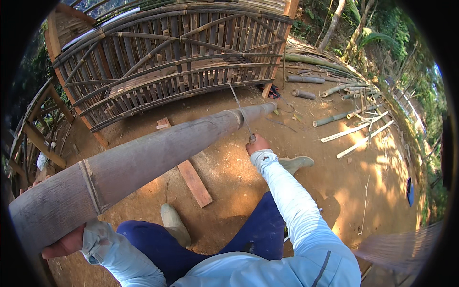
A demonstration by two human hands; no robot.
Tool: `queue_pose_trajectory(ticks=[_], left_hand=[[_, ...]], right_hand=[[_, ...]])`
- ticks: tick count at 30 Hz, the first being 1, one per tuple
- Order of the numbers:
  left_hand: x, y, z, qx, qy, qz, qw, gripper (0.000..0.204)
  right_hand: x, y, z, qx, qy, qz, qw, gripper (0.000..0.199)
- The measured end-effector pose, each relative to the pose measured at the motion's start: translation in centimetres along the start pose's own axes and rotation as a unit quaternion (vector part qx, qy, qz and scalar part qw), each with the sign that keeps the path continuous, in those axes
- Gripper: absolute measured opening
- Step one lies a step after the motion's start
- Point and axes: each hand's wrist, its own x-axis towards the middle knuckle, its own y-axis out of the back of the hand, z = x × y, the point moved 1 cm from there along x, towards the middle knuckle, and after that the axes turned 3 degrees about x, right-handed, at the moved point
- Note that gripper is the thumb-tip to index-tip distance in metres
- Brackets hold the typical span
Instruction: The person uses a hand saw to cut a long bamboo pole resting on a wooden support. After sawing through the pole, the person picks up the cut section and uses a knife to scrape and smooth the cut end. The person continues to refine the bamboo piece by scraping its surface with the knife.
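A thick grey-brown bamboo pole [158,153] slants across the view, from near at the lower left to its thin far end at the upper middle. My left hand [67,243] is wrapped around its near end from below, and fingertips show over the far side. My right hand [258,144] is closed on the handle of a machete [237,102]. Its long narrow blade appears almost edge-on and crosses the pole beside a joint near the far end. Whether the blade bites into the bamboo cannot be made out.
Ahead stands a slatted bamboo structure [191,71] with orange-brown posts. Bamboo lengths [330,119] and pale split strips [366,138] lie on the dirt at right. A wooden plank [195,184] lies beneath the pole, near my boots [176,224]. Something blurred [401,248] shows at lower right.
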Motion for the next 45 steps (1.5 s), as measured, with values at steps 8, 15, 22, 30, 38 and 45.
queue_pose_trajectory(ticks=[8,15,22,30,38,45], left_hand=[[-0.9,-2.0,0.8,0.047,0.101,0.064,0.992,0.096],[-0.7,-0.7,0.9,0.084,0.144,0.080,0.983,0.096],[-0.9,-0.6,1.1,0.062,0.142,0.087,0.984,0.090],[-0.8,-0.7,0.6,0.046,0.100,0.048,0.993,0.091],[-0.8,-1.0,0.4,0.101,0.040,0.021,0.994,0.098],[-0.5,0.3,0.2,0.031,0.015,-0.028,0.999,0.093]], right_hand=[[-0.8,-0.4,-1.4,0.017,0.000,0.021,1.000,0.018],[-1.5,0.0,-1.5,0.028,0.034,0.001,0.999,0.019],[-2.4,-0.3,-1.0,0.031,0.053,-0.014,0.998,0.019],[-1.0,0.1,-0.9,0.038,0.046,0.018,0.998,0.021],[-0.9,0.2,-0.4,0.017,0.036,0.000,0.999,0.022],[-1.0,0.4,0.0,0.028,0.028,-0.013,0.999,0.020]])
